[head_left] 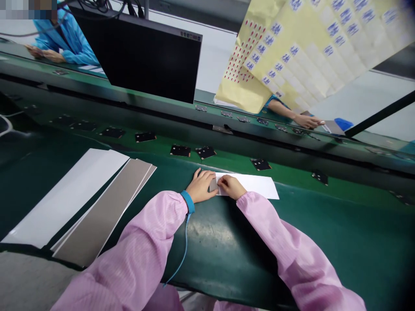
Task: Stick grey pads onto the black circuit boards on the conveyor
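Note:
A white strip lies on the green bench in front of me, with a small grey patch at its left end. Over that end rests my left hand, fingers spread and thumb apart, wearing a blue wrist strap with a thin cord. Beside it, my right hand is closed in a pinch at the strip's surface near the grey patch. What the pinching fingertips hold is hidden. To the left lie a long white sheet and a stack of grey-faced strips.
Several small black circuit boards lie on the green conveyor belt beyond my hands. A black monitor and hanging yellow sheets block part of the far side. Across the line, a person's blue sleeve and another person's hand show.

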Available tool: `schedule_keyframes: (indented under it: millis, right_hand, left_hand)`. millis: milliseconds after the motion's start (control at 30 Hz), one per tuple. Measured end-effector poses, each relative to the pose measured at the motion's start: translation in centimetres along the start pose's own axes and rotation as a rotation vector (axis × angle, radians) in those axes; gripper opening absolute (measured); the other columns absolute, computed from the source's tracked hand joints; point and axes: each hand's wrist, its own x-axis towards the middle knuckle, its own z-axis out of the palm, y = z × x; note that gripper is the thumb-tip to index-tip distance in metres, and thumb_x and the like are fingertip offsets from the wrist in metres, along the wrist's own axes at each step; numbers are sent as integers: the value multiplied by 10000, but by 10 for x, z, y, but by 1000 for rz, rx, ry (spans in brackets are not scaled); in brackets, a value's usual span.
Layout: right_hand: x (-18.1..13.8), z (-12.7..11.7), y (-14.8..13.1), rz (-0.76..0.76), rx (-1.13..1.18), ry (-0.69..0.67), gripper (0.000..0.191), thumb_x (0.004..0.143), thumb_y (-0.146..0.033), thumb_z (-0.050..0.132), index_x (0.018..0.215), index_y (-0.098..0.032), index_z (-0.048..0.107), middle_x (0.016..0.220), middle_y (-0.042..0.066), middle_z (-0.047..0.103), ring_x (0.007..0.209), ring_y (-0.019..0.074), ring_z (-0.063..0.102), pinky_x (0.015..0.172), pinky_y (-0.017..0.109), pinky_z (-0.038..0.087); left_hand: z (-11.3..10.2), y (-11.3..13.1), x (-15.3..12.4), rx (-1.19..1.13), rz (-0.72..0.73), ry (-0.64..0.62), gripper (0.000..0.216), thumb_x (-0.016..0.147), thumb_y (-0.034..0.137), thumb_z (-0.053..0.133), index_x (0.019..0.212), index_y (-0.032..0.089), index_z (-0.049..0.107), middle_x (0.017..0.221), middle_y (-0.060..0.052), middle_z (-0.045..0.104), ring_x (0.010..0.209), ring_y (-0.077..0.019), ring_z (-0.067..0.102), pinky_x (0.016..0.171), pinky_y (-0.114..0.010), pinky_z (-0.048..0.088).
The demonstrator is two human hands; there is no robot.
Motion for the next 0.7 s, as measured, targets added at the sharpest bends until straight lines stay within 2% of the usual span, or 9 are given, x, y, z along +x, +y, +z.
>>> schedule_keyframes:
  millis: [100,200,300,433,567,700]
  right_hand:
    - [0,-3,3,-11,77,-6,92,740,-133,484,686,-164,552,648,15,598,595,127,540,621,241,432]
    - [15,-7,5,-3,162,20,91,766,-169,467,713,-172,541,603,-7,577,535,116,527,581,232,433]
    - [49,-6,-2,3,204,86,80,776,-197,480,725,-178,538,616,-9,580,518,105,525,544,216,432]
    - [112,8,-28,16,192,82,83,786,-202,499,743,-170,563,645,-2,591,521,102,526,533,215,439]
    - [163,25,-54,-16,61,69,96,793,-173,522,763,-154,611,701,15,627,612,110,568,675,241,464]
    - [188,38,-58,-34,-84,71,102,787,-161,553,748,-158,647,758,31,645,743,128,590,765,242,451]
  left_hand:
    - [-1,1,0,-2,-14,-5,445,779,373,607,1175,203,497,1266,-74,504,1215,-244,408,1124,-471,107]
    - [-2,2,0,-8,-16,-6,445,777,379,611,1172,208,495,1259,-67,504,1217,-241,405,1127,-467,105]
    - [-3,3,0,-9,-9,2,445,777,392,614,1161,199,497,1255,-72,506,1214,-240,405,1128,-463,108]
    - [-3,2,0,0,-12,2,457,763,393,623,1154,190,500,1223,-88,521,1199,-252,414,1123,-474,115]
    - [-2,0,-1,30,-21,-28,534,743,406,628,1198,170,481,1213,-118,524,1178,-287,419,1113,-496,121]
    - [-2,-1,-2,18,-9,-34,516,738,410,626,1187,186,505,1289,-121,482,1250,-322,341,1113,-515,96]
